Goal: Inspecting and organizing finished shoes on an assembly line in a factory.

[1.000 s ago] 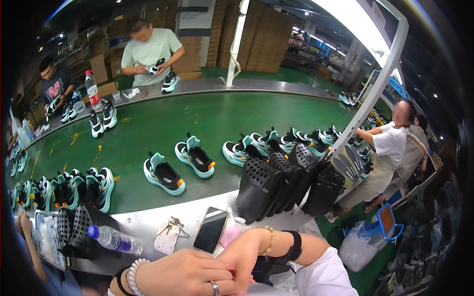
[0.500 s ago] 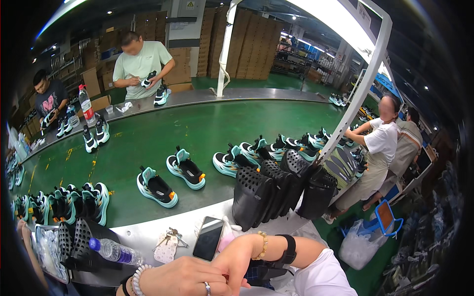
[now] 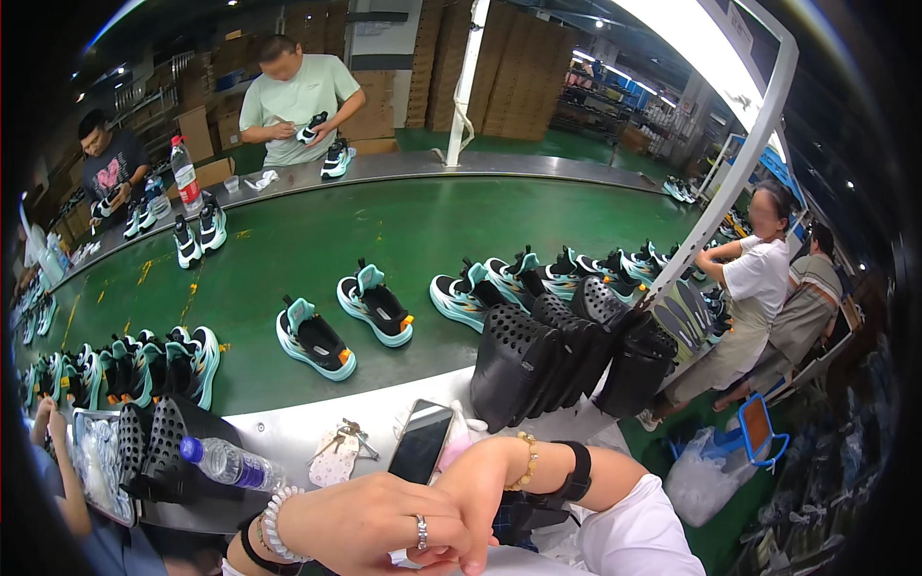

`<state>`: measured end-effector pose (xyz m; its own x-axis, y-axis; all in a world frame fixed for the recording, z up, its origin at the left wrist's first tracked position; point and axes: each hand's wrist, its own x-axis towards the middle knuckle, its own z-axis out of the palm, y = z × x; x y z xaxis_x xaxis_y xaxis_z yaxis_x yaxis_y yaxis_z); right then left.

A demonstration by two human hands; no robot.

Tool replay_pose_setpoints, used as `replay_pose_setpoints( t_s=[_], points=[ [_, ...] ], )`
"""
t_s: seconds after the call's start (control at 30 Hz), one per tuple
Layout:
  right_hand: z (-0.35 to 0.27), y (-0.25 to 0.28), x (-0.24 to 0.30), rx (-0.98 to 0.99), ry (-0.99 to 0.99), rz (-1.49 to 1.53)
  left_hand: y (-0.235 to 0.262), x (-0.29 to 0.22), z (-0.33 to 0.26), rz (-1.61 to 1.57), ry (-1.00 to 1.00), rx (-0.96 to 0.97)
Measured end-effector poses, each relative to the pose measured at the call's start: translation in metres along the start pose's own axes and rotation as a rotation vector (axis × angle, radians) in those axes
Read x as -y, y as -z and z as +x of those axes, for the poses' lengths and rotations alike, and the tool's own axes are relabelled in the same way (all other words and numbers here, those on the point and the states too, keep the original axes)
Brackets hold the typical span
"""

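Note:
My left hand (image 3: 370, 518), with a white coil band at the wrist and a ring, reaches across at the bottom centre. Its curled fingers press against my right hand (image 3: 475, 494), which bends down from a wrist with a beaded bracelet. Both hands are closed against each other, and what lies between them, if anything, is hidden. Just beyond them a dark-screened phone (image 3: 422, 444) lies on the white bench (image 3: 279, 432). Keys (image 3: 348, 439) on a pale patterned tag rest left of the phone. A clear plastic bottle (image 3: 230, 463) with a purple cap lies on its side further left.
Black perforated clogs (image 3: 514, 370) stand on end at the right, others (image 3: 178, 451) at the left. Black-and-teal sneakers (image 3: 376, 305) line the green surface (image 3: 317, 226). Several people work around it. A white post (image 3: 720, 182) rises at right, near a blue chair (image 3: 764, 432).
The whole scene has shifted slightly right and upward in view. My hands stay together, with the left fingers now showing curled below. The sneakers keep their places.

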<state>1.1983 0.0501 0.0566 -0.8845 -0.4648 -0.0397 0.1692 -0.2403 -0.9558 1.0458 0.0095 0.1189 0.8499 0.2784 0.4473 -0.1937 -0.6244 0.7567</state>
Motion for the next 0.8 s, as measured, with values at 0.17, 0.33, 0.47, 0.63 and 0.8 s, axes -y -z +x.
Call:
replay_pose_setpoints(
  t_s=[0.17,0.33,0.47,0.63,0.8],
  points=[
    [-0.001,-0.002,-0.002,0.007,-0.036,0.01,-0.001,-0.003,0.003,0.01,0.001,0.054],
    [-0.005,-0.001,-0.005,-0.004,-0.023,0.01,0.0,-0.001,0.004,0.052,-0.016,0.06],
    [-0.006,0.0,-0.004,0.007,-0.002,0.021,0.0,-0.002,0.006,0.056,-0.036,0.046],
    [-0.008,0.002,-0.009,0.067,0.043,0.032,-0.003,-0.006,0.005,0.235,-0.052,0.06],
    [-0.007,0.004,-0.01,0.097,0.089,0.108,-0.008,-0.011,-0.001,0.433,-0.048,0.07]
  ],
)
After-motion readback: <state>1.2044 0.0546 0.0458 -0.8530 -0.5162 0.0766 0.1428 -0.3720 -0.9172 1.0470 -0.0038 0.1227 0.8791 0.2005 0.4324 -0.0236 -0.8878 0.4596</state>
